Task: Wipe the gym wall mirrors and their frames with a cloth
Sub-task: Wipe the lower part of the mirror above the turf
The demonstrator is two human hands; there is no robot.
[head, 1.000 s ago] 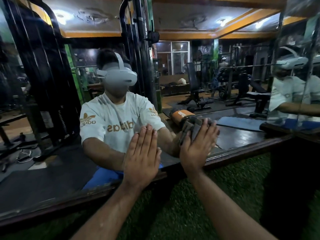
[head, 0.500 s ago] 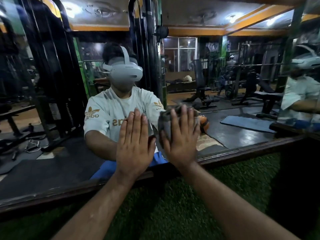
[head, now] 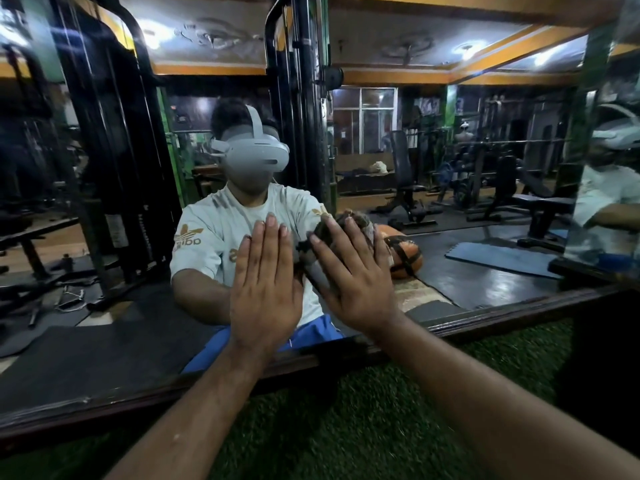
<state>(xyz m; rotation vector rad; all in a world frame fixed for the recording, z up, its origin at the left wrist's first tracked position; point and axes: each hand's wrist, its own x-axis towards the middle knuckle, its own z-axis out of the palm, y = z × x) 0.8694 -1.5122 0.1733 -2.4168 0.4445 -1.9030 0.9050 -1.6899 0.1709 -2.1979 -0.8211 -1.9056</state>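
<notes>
1. Risk: the cloth [head: 341,233], bunched under the right hand [head: 349,275] at frame centre, could slip from beneath the flat palm, leaving bare skin to smear the mirror [head: 450,202].
2. Risk: the left hand [head: 265,285], fingers straight and together, lies flat on the glass just left of the cloth; it will likely leave prints.
3. Right hand: fingers spread, pressing the cloth to the glass.
4. Count: two hands, one cloth, one main mirror, one wooden frame [head: 519,308] along the lower edge, second mirror panel [head: 609,202] far right.
</notes>
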